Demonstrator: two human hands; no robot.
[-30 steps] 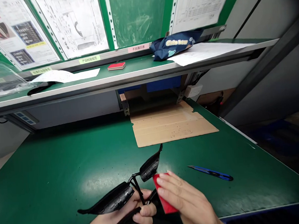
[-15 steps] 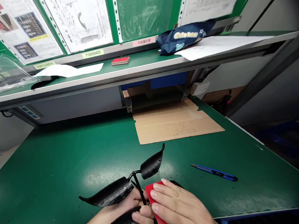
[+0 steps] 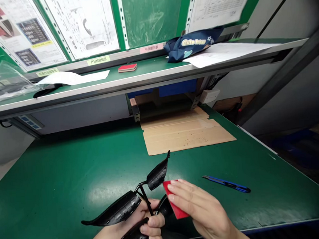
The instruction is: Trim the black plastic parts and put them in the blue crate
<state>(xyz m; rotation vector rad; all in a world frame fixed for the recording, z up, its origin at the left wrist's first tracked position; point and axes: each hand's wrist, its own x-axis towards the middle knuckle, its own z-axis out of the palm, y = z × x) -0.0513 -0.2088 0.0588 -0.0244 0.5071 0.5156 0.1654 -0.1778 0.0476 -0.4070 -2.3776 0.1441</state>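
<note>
My left hand (image 3: 153,227) is closed around a black plastic moulded part (image 3: 119,208), a thin stem with several curved, leaf-shaped shells branching from it. One shell (image 3: 157,175) points up and away from me; another lies under my left fingers. In my right hand (image 3: 200,204) is a flat red pad (image 3: 178,205), pinched beneath outstretched fingers. The pad sits right beside the shell on the right side of the part; whether it touches is unclear. My right thumb is mostly hidden.
A blue utility knife (image 3: 226,184) lies on the green table (image 3: 57,177) to the right. Behind is a flat cardboard sheet (image 3: 188,135). The shelf (image 3: 91,88) above carries a small red-topped block (image 3: 127,68), papers and a dark blue pouch (image 3: 192,44).
My right hand with the red pad has moved up and to the right, uncovering the black shell beneath it. The left hand still holds the part, and the view has shifted slightly.
</note>
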